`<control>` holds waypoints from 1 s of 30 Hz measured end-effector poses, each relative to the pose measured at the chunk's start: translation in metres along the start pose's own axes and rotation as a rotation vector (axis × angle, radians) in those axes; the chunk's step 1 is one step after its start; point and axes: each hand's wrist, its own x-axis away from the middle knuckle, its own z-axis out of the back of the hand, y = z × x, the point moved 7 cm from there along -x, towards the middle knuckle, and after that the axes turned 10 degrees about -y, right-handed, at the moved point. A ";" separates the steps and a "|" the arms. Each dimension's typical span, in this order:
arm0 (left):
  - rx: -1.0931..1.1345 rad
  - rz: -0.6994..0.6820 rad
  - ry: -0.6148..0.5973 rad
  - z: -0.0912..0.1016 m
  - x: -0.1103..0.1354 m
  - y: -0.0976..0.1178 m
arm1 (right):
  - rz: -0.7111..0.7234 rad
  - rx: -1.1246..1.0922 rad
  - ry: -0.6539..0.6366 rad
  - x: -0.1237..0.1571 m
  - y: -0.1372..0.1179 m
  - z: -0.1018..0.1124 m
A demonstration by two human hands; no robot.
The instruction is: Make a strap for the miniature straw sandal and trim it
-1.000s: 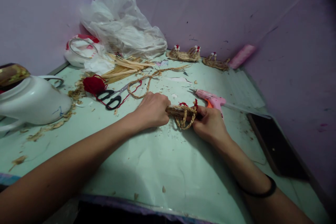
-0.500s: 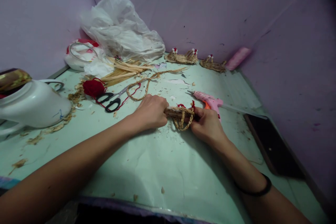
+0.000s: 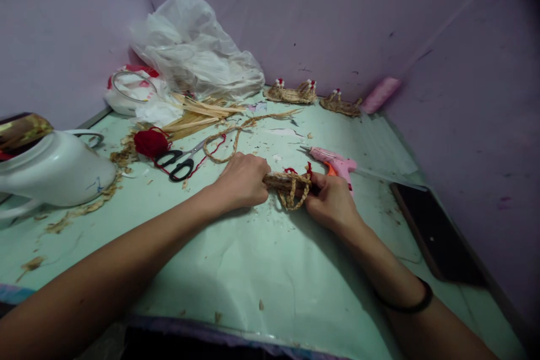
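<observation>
- The small woven straw piece is held just above the tabletop, caught between the two hands.
- One end is wrapped in the closed fist of the left hand. The other end is pinched by the curled fingers of the right hand, right where the braided cord loop and a scrap of red yarn sit.
- A firm left-hand grip seems called for, so the bundle is not twisted loose while the braid is pressed snug against the straw.
- A pink glue gun lies just beyond the right hand, and its nozzle is probably best kept clear of the fingers.
- Scissors and a red yarn ball lie beyond the left hand.
- No brand or label can be read. Faint blue marks on the white jug, well out past the left hand, are too small to make out.
</observation>
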 end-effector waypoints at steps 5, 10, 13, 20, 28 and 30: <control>0.016 0.009 0.000 0.001 0.001 0.000 | -0.051 0.022 0.008 0.000 -0.003 0.002; 0.005 0.004 0.017 0.001 0.001 -0.001 | -0.053 0.010 0.000 0.000 -0.006 0.002; -0.003 0.008 0.017 0.001 0.001 -0.001 | -0.052 0.013 0.001 0.000 -0.005 0.002; -0.031 0.007 0.034 0.003 0.002 0.001 | -0.054 0.044 0.020 0.000 -0.005 0.003; -0.044 0.012 0.002 0.002 0.001 0.001 | -0.060 0.065 0.018 0.001 -0.005 0.003; -0.025 0.004 0.004 0.002 0.001 0.000 | -0.075 0.062 0.008 0.001 -0.005 0.004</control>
